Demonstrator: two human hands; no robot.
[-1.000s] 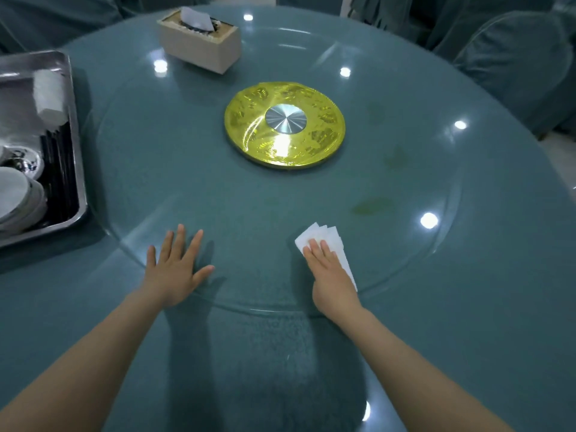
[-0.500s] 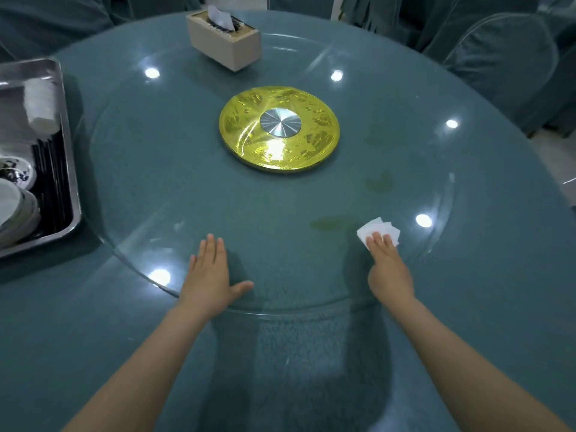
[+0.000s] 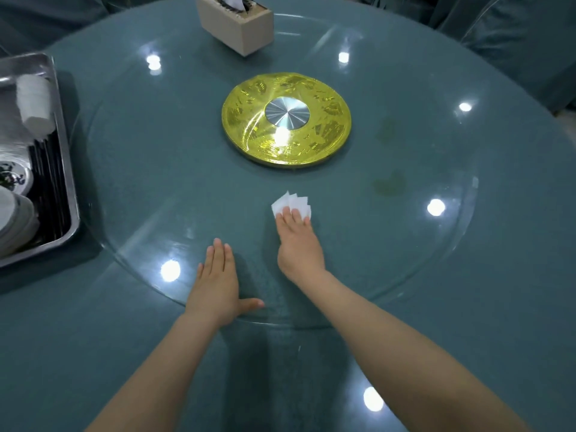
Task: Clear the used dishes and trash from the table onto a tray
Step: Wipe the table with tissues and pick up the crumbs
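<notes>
White folded napkin (image 3: 291,203) lies flat under the right hand (image 3: 297,244) fingertips, toward the bench's near edge; left hand (image 3: 215,286) rests spread, empty.

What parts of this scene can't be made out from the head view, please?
- Metal tray: its left part and most stacked dishes run off the left edge.
- Folded tissue: its near half lies under the right hand.
- Tissue box: the top is cropped.
- Chopsticks: too dark to count.
</notes>
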